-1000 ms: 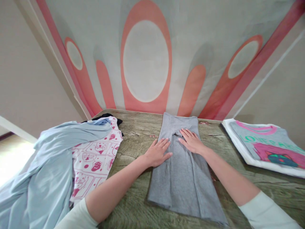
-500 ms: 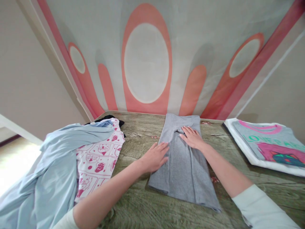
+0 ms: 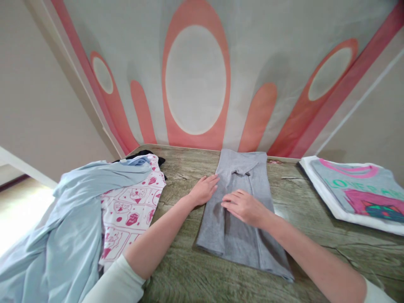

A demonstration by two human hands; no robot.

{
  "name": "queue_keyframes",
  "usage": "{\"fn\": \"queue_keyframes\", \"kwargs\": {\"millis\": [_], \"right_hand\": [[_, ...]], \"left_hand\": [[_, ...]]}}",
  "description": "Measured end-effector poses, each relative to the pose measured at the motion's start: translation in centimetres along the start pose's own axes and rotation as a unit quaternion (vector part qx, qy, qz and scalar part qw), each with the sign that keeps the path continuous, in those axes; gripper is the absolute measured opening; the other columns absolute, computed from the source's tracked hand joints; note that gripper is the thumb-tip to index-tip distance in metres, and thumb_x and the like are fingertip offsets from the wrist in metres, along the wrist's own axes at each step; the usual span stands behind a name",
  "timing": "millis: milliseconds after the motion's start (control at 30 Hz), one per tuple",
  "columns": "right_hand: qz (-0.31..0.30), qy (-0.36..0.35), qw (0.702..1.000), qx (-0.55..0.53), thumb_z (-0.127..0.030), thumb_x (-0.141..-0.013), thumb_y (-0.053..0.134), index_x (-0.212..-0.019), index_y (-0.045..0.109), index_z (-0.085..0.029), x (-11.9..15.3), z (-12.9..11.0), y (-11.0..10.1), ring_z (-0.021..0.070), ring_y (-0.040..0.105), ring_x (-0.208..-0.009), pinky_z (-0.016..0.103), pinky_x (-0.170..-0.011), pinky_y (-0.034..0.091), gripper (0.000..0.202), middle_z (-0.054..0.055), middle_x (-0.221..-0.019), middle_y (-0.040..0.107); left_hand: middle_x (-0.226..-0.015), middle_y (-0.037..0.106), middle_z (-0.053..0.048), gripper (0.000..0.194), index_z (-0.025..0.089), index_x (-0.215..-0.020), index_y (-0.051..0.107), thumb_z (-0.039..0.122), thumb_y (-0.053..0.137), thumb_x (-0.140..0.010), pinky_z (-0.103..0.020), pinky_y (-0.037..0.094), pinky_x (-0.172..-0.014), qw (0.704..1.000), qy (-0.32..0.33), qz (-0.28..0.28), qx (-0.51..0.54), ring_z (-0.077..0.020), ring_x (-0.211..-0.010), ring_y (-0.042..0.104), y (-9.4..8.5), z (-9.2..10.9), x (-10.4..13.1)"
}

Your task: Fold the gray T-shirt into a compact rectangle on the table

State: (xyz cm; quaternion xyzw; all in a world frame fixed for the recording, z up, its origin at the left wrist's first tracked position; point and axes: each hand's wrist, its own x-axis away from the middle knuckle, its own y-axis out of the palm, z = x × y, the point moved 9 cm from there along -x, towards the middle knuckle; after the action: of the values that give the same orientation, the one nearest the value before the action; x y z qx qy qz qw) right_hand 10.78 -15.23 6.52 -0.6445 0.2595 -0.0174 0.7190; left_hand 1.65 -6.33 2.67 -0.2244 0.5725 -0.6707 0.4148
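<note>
A grey garment (image 3: 240, 244), folded into a long narrow shape, lies on the wood-patterned table (image 3: 186, 269). Near its top a small fold leaves a dark opening. My left hand (image 3: 204, 190) rests flat with its fingertips on the garment's left edge. Over the middle of the garment is my right hand (image 3: 244, 207), its fingers slightly bent and pointing left, holding nothing. Whether its fingertips touch the cloth is hard to tell.
Light blue clothing (image 3: 75, 210) and a white garment with pink prints (image 3: 132, 206) are heaped at the left, with black cloth behind. A folded stack with a grey printed shirt (image 3: 356, 181) lies at the right. A patterned wall panel stands behind the table.
My right hand has moved down and left from the garment's upper part to its middle. My left hand has shifted up and slightly left, to the garment's edge.
</note>
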Motion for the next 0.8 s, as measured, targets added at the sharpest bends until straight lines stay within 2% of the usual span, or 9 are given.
{"fn": "queue_keyframes", "kwargs": {"millis": [167,333,500,800], "right_hand": [[0.005,-0.016,0.999,0.046,-0.015,-0.089,0.046,-0.098,0.061,-0.016,-0.65,-0.93,0.36,0.0177,0.053,-0.088,0.033,-0.077,0.037,0.018,0.008,-0.101,0.063],[0.023,-0.006,0.999,0.026,-0.016,-0.089,0.045,-0.093,0.062,-0.018,-0.69,-0.83,0.27,0.0169,0.052,-0.084,0.032,-0.073,0.035,0.017,0.007,-0.1,0.063],[0.049,0.032,0.998,-0.031,-0.012,-0.086,0.046,-0.095,0.06,-0.016,-0.19,-0.22,-0.51,0.0162,0.053,-0.084,0.031,-0.075,0.035,0.018,0.007,-0.096,0.063],[0.032,0.041,0.992,-0.114,-0.008,-0.08,0.047,-0.093,0.061,-0.019,-0.01,-0.31,-0.07,0.016,0.055,-0.081,0.032,-0.075,0.037,0.022,0.005,-0.088,0.063]], "left_hand": [[-0.143,0.032,-0.005,0.043,0.021,-0.134,0.036,0.032,0.025,-0.094,-0.036,0.02,-0.107,1.0,0.002,-0.003,-0.018,-0.0153,-0.131,0.029,0.37,0.13,0.39],[-0.147,0.022,-0.005,0.045,0.021,-0.136,0.032,0.034,0.025,-0.094,-0.036,0.02,-0.106,0.999,0.004,0.005,-0.045,-0.0168,-0.132,0.026,0.18,0.43,0.44],[-0.144,0.029,-0.005,0.047,0.021,-0.137,0.03,0.037,0.024,-0.094,-0.037,0.019,-0.106,0.998,-0.01,0.005,-0.054,-0.0185,-0.132,0.027,0.3,0.25,0.54],[-0.143,0.032,-0.004,0.048,0.02,-0.138,0.027,0.036,0.026,-0.093,-0.037,0.019,-0.107,0.999,-0.015,0.01,-0.042,-0.0187,-0.132,0.027,0.2,0.19,0.48]]}}
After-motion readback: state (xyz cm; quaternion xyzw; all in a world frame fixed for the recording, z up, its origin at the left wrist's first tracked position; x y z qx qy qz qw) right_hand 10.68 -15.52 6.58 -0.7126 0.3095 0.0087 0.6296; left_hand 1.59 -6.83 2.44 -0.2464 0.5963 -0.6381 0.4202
